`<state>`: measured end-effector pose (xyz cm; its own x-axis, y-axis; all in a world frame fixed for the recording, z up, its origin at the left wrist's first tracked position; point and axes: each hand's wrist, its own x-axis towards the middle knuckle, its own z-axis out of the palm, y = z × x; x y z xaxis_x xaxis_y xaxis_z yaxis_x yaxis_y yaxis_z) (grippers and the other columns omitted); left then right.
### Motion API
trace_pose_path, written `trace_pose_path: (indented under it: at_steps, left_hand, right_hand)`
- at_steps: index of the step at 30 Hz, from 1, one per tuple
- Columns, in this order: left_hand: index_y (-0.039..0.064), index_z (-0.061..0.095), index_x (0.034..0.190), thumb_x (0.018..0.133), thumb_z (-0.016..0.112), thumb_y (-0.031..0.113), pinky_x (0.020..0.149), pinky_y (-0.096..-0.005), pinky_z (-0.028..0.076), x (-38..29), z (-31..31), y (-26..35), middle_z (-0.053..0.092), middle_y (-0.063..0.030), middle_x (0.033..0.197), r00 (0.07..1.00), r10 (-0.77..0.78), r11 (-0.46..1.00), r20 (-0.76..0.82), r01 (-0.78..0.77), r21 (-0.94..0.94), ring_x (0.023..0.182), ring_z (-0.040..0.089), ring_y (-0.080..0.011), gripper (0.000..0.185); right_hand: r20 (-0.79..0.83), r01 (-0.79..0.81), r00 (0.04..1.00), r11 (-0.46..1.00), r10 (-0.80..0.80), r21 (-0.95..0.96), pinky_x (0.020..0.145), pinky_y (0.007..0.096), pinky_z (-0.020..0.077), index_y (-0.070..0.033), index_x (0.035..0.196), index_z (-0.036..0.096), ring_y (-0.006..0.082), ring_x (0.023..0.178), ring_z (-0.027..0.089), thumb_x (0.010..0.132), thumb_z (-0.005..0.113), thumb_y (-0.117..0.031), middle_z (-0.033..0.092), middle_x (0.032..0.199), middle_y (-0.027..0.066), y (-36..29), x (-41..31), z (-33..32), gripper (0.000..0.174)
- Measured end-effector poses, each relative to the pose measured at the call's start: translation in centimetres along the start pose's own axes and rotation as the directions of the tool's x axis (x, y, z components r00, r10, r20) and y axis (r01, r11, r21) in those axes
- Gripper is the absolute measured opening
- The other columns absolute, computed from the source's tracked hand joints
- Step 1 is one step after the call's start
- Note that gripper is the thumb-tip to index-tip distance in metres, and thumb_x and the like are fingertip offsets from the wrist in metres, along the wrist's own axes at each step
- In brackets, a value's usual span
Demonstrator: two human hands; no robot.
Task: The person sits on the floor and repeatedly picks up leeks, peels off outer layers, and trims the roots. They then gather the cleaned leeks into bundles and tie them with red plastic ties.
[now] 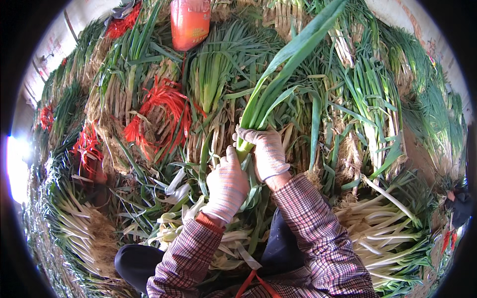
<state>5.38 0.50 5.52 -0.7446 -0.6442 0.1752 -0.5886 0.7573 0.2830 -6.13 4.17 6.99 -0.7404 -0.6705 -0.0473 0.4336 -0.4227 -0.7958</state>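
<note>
A leafy green onion (257, 111) stands tilted up and to the right before me, its long leaves fanning toward the top of the view. My right hand (266, 151), in a striped knit glove, is closed around its stalk where the leaves begin to spread. Just below and to the left, my left hand (228, 182), gloved alike, has its fingers at the lower stalk. The hands and loose leaves hide the onion's root end. Peeled leaf scraps (173, 229) lie under my left wrist, between my knees.
Bundled green onions (212, 74) stand densely ahead. Peeled white-stalked onions (376, 231) are piled at right, another pile (76, 223) at left. Red plastic ties (160, 115) lie on bundles at left of centre. A red plastic container (190, 26) sits at the top.
</note>
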Motion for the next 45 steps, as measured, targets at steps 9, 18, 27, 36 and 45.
trace_pose_path:
  at_steps: [9,18,27,36,45]
  left_hand:
    - [0.006,0.047,0.138,0.077,0.057,-0.003,0.062,-0.0417,0.052,-1.1,2.9,-5.6,0.065,-0.0164,0.079,0.986,0.019,0.883,-0.164,-0.094,-0.460,0.067,0.064,-0.0360,0.062]
    - [0.005,0.066,0.115,0.090,0.066,0.031,0.080,-0.0338,0.051,-3.2,0.7,-13.3,0.068,-0.0080,0.092,0.979,-0.026,0.750,0.202,0.153,-0.644,0.086,0.065,-0.0239,0.036]
    - [0.001,0.046,0.139,0.086,0.074,0.029,0.058,-0.0190,0.043,-7.3,-3.1,-6.3,0.058,0.0028,0.085,0.604,0.360,0.116,0.711,0.727,-0.677,0.063,0.051,-0.0056,0.066]
    - [-0.001,0.051,0.133,0.086,0.068,0.018,0.049,-0.0203,0.034,-8.3,-3.8,-3.7,0.052,0.0033,0.075,0.663,0.272,0.101,0.698,0.701,-0.706,0.055,0.043,-0.0054,0.053]
    - [-0.004,0.053,0.127,0.076,0.079,0.035,0.045,-0.0203,0.035,-10.5,-2.5,-0.3,0.051,0.0018,0.066,0.735,0.271,0.158,0.621,0.603,-0.782,0.049,0.046,-0.0078,0.069]
  right_hand:
    - [-0.021,-0.026,0.999,0.997,0.028,0.075,0.075,0.0362,0.0566,0.002,0.107,0.065,0.0223,0.079,0.066,0.084,0.066,0.000,0.068,0.093,0.0095,-0.5,1.3,-0.8,0.023]
    - [-0.008,-0.093,0.995,0.973,0.097,0.212,0.075,0.0358,0.0537,-0.001,0.110,0.065,0.0200,0.081,0.064,0.092,0.065,-0.020,0.067,0.095,0.0057,-2.1,2.0,-2.1,0.027]
    - [-0.049,0.021,0.999,0.947,-0.005,0.322,0.072,0.0361,0.0533,0.000,0.103,0.064,0.0212,0.076,0.063,0.091,0.065,-0.020,0.067,0.087,0.0068,-3.7,3.9,-5.1,0.023]
    - [0.060,0.073,0.994,0.954,-0.095,0.290,0.062,0.0316,0.0522,-0.006,0.095,0.062,0.0189,0.071,0.064,0.090,0.066,-0.020,0.065,0.083,0.0070,-5.4,2.9,-6.0,0.016]
    - [-0.085,0.052,0.996,0.962,-0.030,0.268,0.046,0.0264,0.0460,-0.009,0.102,0.057,0.0127,0.054,0.057,0.087,0.067,-0.011,0.061,0.076,0.0022,-7.2,-2.1,-4.6,0.018]
